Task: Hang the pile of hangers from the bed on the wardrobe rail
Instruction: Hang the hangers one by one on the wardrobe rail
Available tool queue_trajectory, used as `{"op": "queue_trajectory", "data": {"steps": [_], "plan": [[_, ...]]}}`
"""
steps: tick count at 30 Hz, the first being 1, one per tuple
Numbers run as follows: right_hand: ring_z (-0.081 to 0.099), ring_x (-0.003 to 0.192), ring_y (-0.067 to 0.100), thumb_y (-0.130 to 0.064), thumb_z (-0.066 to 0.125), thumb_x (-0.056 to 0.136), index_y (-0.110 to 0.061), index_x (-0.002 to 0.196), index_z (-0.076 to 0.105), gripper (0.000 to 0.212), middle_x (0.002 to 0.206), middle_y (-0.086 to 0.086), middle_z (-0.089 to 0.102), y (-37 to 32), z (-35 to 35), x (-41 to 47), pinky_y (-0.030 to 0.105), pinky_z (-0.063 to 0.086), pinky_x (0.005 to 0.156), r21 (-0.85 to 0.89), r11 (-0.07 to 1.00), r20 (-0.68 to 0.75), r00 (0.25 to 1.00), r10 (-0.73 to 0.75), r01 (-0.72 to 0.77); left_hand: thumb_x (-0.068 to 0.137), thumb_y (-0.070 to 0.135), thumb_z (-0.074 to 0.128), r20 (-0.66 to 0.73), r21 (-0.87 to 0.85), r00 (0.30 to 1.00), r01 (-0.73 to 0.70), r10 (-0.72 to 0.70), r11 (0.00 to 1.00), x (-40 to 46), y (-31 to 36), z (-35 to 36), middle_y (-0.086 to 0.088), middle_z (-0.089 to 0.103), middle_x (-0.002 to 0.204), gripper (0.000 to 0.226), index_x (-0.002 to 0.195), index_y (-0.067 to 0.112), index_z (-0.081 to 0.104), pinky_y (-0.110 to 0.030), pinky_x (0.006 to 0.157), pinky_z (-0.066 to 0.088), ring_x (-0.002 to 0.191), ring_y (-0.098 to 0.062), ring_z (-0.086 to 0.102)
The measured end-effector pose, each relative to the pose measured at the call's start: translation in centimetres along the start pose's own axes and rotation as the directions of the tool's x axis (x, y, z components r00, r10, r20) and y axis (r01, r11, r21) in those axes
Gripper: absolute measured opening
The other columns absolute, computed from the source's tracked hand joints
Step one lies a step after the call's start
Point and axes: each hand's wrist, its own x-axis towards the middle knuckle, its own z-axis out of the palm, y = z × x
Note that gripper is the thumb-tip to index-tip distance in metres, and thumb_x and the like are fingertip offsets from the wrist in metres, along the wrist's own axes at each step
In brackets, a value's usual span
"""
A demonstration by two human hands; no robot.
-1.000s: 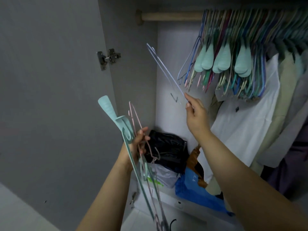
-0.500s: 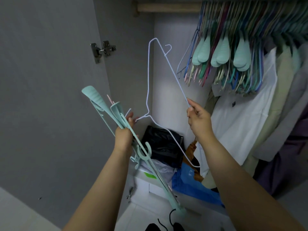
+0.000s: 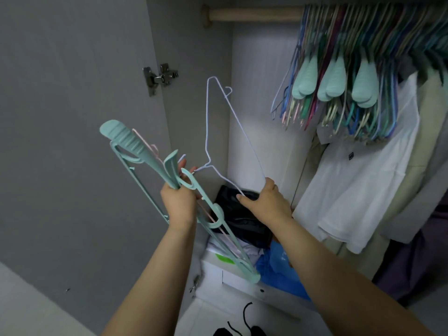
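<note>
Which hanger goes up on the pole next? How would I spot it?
Find the wooden rail up top, then look below its bare end. The right hand holds a thin pale-blue wire hanger. The mint plastic hangers in the left hand are much thicker.

Soft, even, rather dim indoor light with no glare. The wardrobe rail (image 3: 254, 15) and the top right corner sit in shadow. Wide-angle distortion bends the wardrobe door (image 3: 72, 141) edge. The hanging hangers (image 3: 339, 81) look slightly smeared; the forearms are soft at the bottom edge.
</note>
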Motion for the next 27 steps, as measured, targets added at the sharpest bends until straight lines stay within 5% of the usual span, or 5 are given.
{"op": "queue_trajectory", "data": {"steps": [3, 10, 14, 18, 27], "plan": [[0.046, 0.124, 0.028, -0.087, 0.043, 0.068, -0.022, 0.150, 0.010, 0.109, 0.143, 0.009, 0.041, 0.8, 0.3, 0.3, 0.045, 0.036, 0.102, -0.030, 0.997, -0.079, 0.994, -0.070, 0.068, 0.096, 0.008, 0.054, 0.013, 0.011, 1.000, -0.028, 0.028, 1.000, 0.4, 0.8, 0.4, 0.012, 0.073, 0.099, 0.034, 0.125, 0.022, 0.064, -0.018, 0.047, 0.044, 0.063, -0.001, 0.062], [0.037, 0.134, 0.016, -0.054, 0.065, 0.083, -0.026, 0.151, 0.017, 0.088, 0.147, 0.002, 0.034, 1.8, -0.3, 2.3, 0.028, 0.033, 0.106, 0.645, 0.764, 0.162, 0.981, -0.109, -0.022, 0.098, 0.007, 0.049, 0.043, 0.054, 0.995, -0.097, 0.094, 0.994, 3.1, 3.8, 0.8, 0.005, 0.066, 0.089, 0.027, 0.117, 0.017, 0.064, -0.015, 0.051, 0.046, 0.053, 0.004, 0.056], [0.045, 0.064, 0.010, -0.043, 0.055, 0.088, -0.027, 0.085, 0.049, 0.017, 0.081, -0.003, 0.044, -3.8, -5.8, 6.3, 0.021, 0.036, 0.051, 0.900, 0.389, 0.261, 0.958, -0.117, -0.197, 0.098, 0.005, 0.047, 0.153, 0.108, 0.980, -0.148, 0.131, 0.983, 4.1, 5.0, 1.5, -0.001, 0.060, 0.067, 0.012, 0.106, 0.007, 0.056, -0.025, 0.050, 0.048, 0.050, -0.007, 0.056], [0.034, 0.049, 0.010, -0.057, 0.055, 0.085, -0.025, 0.078, 0.045, 0.034, 0.068, -0.001, 0.045, -10.0, -11.9, 10.0, 0.014, 0.026, 0.037, 0.952, 0.220, 0.222, 0.975, -0.012, -0.214, 0.097, 0.019, 0.052, 0.130, 0.121, 0.978, -0.177, 0.161, 0.977, 4.5, 5.1, 2.4, 0.000, 0.046, 0.066, 0.013, 0.098, 0.012, 0.042, -0.031, 0.049, 0.041, 0.050, -0.012, 0.046], [0.038, 0.067, 0.010, -0.060, 0.049, 0.086, -0.022, 0.120, 0.049, 0.051, 0.113, 0.001, 0.055, -17.8, -10.8, 9.5, 0.022, 0.026, 0.057, 0.935, -0.045, 0.352, 0.936, 0.019, -0.351, 0.094, 0.035, 0.057, 0.053, 0.012, 0.979, -0.199, 0.198, 0.980, 5.2, 5.7, 2.4, 0.000, 0.046, 0.068, 0.013, 0.084, 0.030, 0.051, -0.036, 0.057, 0.040, 0.061, -0.018, 0.044]]}}
